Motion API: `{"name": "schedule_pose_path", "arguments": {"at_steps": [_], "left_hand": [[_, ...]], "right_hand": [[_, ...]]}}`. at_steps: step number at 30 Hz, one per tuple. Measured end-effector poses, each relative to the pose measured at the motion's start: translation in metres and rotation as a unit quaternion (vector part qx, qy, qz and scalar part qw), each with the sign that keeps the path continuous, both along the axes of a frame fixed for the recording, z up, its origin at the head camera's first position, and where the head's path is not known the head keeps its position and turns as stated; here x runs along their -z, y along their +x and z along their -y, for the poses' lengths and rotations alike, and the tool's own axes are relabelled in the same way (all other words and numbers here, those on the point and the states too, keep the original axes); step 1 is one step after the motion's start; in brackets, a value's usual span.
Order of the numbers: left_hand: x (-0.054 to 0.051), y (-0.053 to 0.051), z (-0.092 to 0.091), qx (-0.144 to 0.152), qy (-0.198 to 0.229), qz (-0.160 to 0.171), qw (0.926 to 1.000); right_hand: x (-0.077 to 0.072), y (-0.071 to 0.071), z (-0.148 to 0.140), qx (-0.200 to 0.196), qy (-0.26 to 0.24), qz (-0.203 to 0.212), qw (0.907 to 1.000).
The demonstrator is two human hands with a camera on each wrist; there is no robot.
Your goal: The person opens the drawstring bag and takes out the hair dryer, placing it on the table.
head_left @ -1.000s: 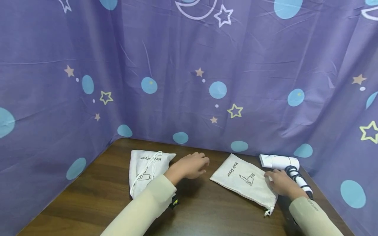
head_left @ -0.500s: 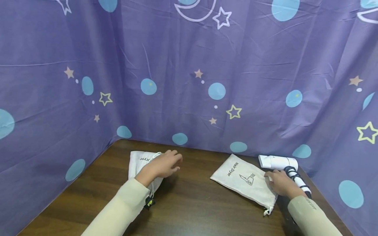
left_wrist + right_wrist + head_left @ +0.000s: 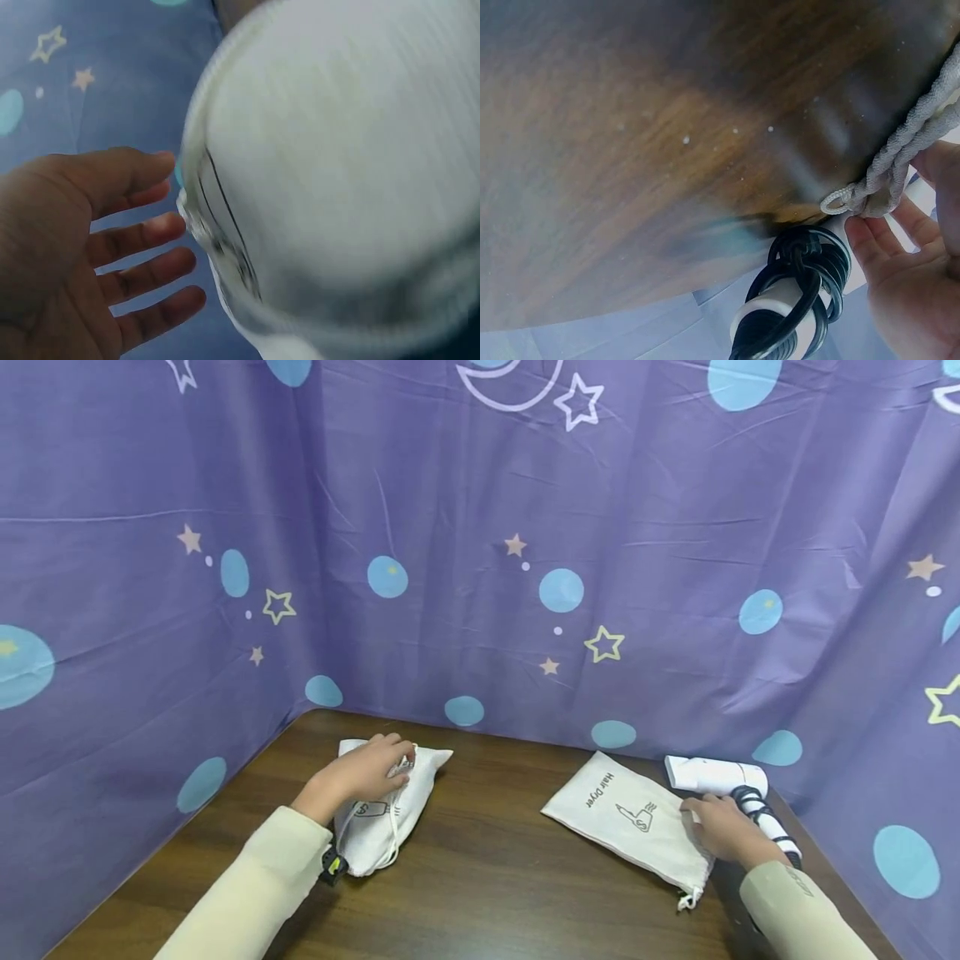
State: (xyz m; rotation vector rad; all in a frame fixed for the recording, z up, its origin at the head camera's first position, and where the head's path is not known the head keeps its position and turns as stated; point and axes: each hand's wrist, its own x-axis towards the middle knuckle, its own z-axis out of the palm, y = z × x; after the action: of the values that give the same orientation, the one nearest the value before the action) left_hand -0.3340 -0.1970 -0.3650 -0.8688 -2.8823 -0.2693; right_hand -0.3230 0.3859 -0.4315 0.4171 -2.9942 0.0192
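Note:
Two off-white drawstring bags lie on the table. The left bag (image 3: 375, 845) has a black line drawing, and its white cord trails over it. Above this bag, my left hand (image 3: 360, 775) reaches with relaxed, spread fingers; the left wrist view shows the fingertips close to the fabric, contact uncertain. The right bag (image 3: 609, 808), lettered "Hair Dryer", lies flat. My right hand (image 3: 726, 828) rests at its right edge, and in the right wrist view the fingers stretch beside the bag's knotted cord (image 3: 885, 169). Behind that hand lies a white hair dryer (image 3: 712, 775).
A black cable (image 3: 810, 262) is coiled round the hair dryer's handle. The brown wooden table (image 3: 487, 860) spans the area between the bags. A purple curtain (image 3: 480, 568) with stars and blue dots hangs along the back and both sides.
My left hand has moved left from the middle of the table to over the left bag. The right hand and the right bag have stayed in place.

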Motion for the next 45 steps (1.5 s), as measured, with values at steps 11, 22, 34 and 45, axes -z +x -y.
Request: {"name": "schedule_pose_path", "arguments": {"at_steps": [11,22,34,45], "left_hand": [[0.011,-0.015,0.037,0.024,0.053,0.008,0.9982],[0.011,-0.023,0.042,0.053,0.047,0.027,0.9971],[0.015,-0.027,0.039,0.039,0.040,0.030,0.9980],[0.016,-0.026,0.032,0.034,0.046,0.019,0.9981]], "right_hand": [[0.000,0.001,0.001,0.018,-0.005,0.024,0.9995],[0.001,0.000,0.000,0.024,-0.005,0.028,0.9993],[-0.002,0.002,0.005,0.037,-0.002,0.034,0.9987],[0.000,0.004,0.003,0.015,-0.017,0.013,0.9997]]}}
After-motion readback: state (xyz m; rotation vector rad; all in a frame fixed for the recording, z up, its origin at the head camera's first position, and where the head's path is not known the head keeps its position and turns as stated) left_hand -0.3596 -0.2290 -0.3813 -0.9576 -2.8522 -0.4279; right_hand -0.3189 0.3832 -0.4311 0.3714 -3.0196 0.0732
